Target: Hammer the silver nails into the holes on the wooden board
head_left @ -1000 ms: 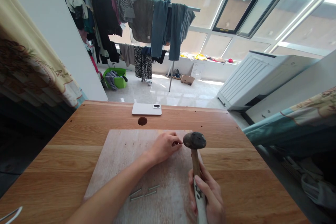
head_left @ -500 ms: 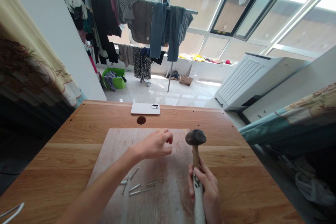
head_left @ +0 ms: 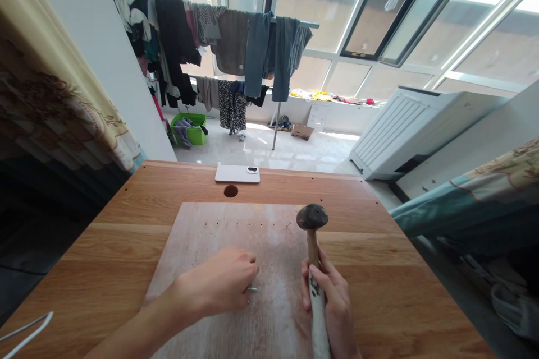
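My right hand [head_left: 330, 294] is wrapped round the pale, worn handle of a hammer [head_left: 312, 217], whose dark head points up over the right edge of a board [head_left: 269, 336]. Low over the board's middle, my left hand [head_left: 225, 280] has its fingers curled downward; the fingertips are hidden. A shiny nail end [head_left: 252, 289] sticks out beside those fingers, and I cannot tell if it is gripped. The loose nails are mostly covered by the left hand. One thin nail [head_left: 288, 224] stands tilted near the board's upper right, in line with a row of several small dark dots [head_left: 249, 224].
The board lies on a wooden table [head_left: 379, 280]. A white phone [head_left: 233, 174] rests near the far edge, behind a round hole [head_left: 231, 191]. A white cable [head_left: 31, 330] is at the left. Beyond are a laundry rack [head_left: 276, 123] and a green basket [head_left: 196, 133].
My left hand has moved from beside the tilted nail down and left, over the loose nails, uncovering the row of dots. The right hand and hammer have stayed nearly still. The view has shifted slightly.
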Demonstrator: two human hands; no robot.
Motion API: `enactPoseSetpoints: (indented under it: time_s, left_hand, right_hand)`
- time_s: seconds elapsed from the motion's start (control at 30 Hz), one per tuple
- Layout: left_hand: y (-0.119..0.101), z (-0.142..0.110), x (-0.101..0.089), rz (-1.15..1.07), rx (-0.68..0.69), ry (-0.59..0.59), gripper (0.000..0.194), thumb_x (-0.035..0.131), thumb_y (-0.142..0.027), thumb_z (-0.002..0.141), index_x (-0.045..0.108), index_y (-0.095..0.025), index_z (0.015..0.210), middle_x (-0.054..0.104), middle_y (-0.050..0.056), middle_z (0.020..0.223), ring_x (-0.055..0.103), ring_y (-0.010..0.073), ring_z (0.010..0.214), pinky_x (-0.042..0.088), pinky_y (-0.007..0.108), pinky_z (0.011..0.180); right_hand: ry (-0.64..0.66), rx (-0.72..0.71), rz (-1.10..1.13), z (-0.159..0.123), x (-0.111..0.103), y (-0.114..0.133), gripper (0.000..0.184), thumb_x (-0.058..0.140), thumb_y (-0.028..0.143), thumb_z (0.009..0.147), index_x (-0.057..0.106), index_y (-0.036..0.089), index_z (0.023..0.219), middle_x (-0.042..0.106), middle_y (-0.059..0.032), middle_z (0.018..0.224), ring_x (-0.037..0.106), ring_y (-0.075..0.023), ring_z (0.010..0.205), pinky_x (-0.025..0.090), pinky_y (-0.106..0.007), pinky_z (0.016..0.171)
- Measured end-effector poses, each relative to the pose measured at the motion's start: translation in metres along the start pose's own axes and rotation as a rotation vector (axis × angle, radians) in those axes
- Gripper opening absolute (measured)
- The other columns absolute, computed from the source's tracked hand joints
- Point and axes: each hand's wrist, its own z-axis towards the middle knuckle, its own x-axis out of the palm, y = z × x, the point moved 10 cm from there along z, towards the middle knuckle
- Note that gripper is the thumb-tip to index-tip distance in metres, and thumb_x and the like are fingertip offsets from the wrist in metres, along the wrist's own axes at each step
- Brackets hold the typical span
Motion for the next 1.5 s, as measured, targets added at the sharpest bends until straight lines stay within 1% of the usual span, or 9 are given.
enactPoseSetpoints:
  time_s: [0.23, 0.3, 0.43, 0.63, 0.8, 1.0, 1.2, 1.37, 1.5]
  left_hand:
    - [0.013, 0.009, -0.03, -0.173, -0.021, -0.077, 0.017, 0.058, -0.005, 0.074, 0.059, -0.021, 0.077, 0.065, -0.001, 0.072, 0.054, 0.0156, 0.064, 0.032, 0.029, 0.058]
    - [0.02, 0.019, -0.041, -0.238, -0.011, -0.157, 0.018, 0.057, -0.004, 0.076, 0.061, -0.021, 0.082, 0.067, -0.002, 0.077, 0.057, 0.0153, 0.069, 0.036, 0.027, 0.062]
    - [0.038, 0.041, -0.054, -0.319, 0.0, -0.328, 0.016, 0.058, -0.006, 0.082, 0.066, -0.019, 0.086, 0.069, 0.001, 0.089, 0.062, 0.0163, 0.078, 0.043, 0.026, 0.072]
    - [0.051, 0.069, -0.05, -0.363, -0.007, -0.43, 0.018, 0.059, -0.006, 0.083, 0.072, -0.018, 0.087, 0.069, 0.004, 0.093, 0.065, 0.0178, 0.084, 0.048, 0.027, 0.081]
    - [0.046, 0.079, -0.049, -0.353, 0.013, -0.443, 0.02, 0.059, -0.005, 0.083, 0.073, -0.018, 0.087, 0.069, 0.004, 0.093, 0.065, 0.0176, 0.083, 0.049, 0.027, 0.081]
    - [0.051, 0.082, -0.043, -0.388, -0.017, -0.441, 0.021, 0.058, -0.003, 0.081, 0.073, -0.017, 0.086, 0.068, 0.004, 0.092, 0.065, 0.0171, 0.081, 0.049, 0.027, 0.078]
    - [0.056, 0.083, -0.041, -0.404, -0.011, -0.418, 0.02, 0.06, -0.003, 0.08, 0.073, -0.017, 0.084, 0.067, 0.003, 0.089, 0.063, 0.0155, 0.077, 0.048, 0.025, 0.075]
    - [0.051, 0.087, -0.037, -0.413, 0.018, -0.411, 0.019, 0.062, -0.005, 0.083, 0.074, -0.018, 0.086, 0.068, 0.004, 0.091, 0.064, 0.0166, 0.081, 0.049, 0.025, 0.077]
    - [0.055, 0.085, -0.032, -0.512, 0.015, -0.464, 0.015, 0.063, -0.01, 0.087, 0.075, -0.018, 0.089, 0.069, 0.004, 0.094, 0.065, 0.0161, 0.083, 0.05, 0.026, 0.079]
  right_hand:
    - [-0.02, -0.024, 0.047, 0.001, 0.0, 0.004, 0.033, 0.076, 0.049, 0.084, 0.069, 0.019, 0.096, 0.062, 0.0037, 0.059, 0.042, -0.0058, 0.034, 0.037, -0.015, 0.033]
    - [-0.026, -0.031, 0.054, 0.001, 0.0, 0.005, 0.033, 0.077, 0.049, 0.084, 0.069, 0.019, 0.095, 0.064, 0.003, 0.061, 0.043, -0.0057, 0.034, 0.037, -0.016, 0.033]
    - [-0.023, -0.007, 0.028, 0.002, 0.001, 0.004, 0.035, 0.075, 0.053, 0.084, 0.068, 0.019, 0.089, 0.056, 0.005, 0.048, 0.038, -0.0064, 0.032, 0.034, -0.016, 0.031]
    - [-0.04, -0.005, 0.031, 0.002, 0.0, 0.005, 0.039, 0.078, 0.056, 0.08, 0.068, 0.019, 0.084, 0.054, 0.0053, 0.047, 0.038, -0.0069, 0.032, 0.034, -0.017, 0.03]
    - [-0.063, -0.007, 0.031, 0.002, -0.002, 0.005, 0.043, 0.079, 0.054, 0.079, 0.071, 0.018, 0.1, 0.061, 0.0035, 0.057, 0.041, -0.0072, 0.033, 0.036, -0.018, 0.03]
    - [-0.062, -0.003, 0.021, 0.002, -0.003, 0.001, 0.041, 0.078, 0.055, 0.08, 0.07, 0.017, 0.092, 0.057, 0.0041, 0.049, 0.04, -0.0072, 0.031, 0.035, -0.016, 0.03]
    - [-0.082, -0.007, 0.046, 0.002, -0.004, 0.002, 0.045, 0.081, 0.053, 0.078, 0.068, 0.018, 0.103, 0.065, 0.0023, 0.065, 0.043, -0.0067, 0.034, 0.037, -0.017, 0.03]
    - [-0.022, 0.021, 0.04, 0.002, 0.0, -0.001, 0.039, 0.076, 0.055, 0.083, 0.069, 0.018, 0.096, 0.055, 0.0056, 0.047, 0.038, -0.0066, 0.033, 0.035, -0.015, 0.031]
    - [-0.045, 0.001, 0.046, 0.002, -0.003, 0.0, 0.041, 0.078, 0.053, 0.081, 0.07, 0.019, 0.102, 0.062, 0.0039, 0.059, 0.042, -0.0062, 0.034, 0.038, -0.016, 0.032]
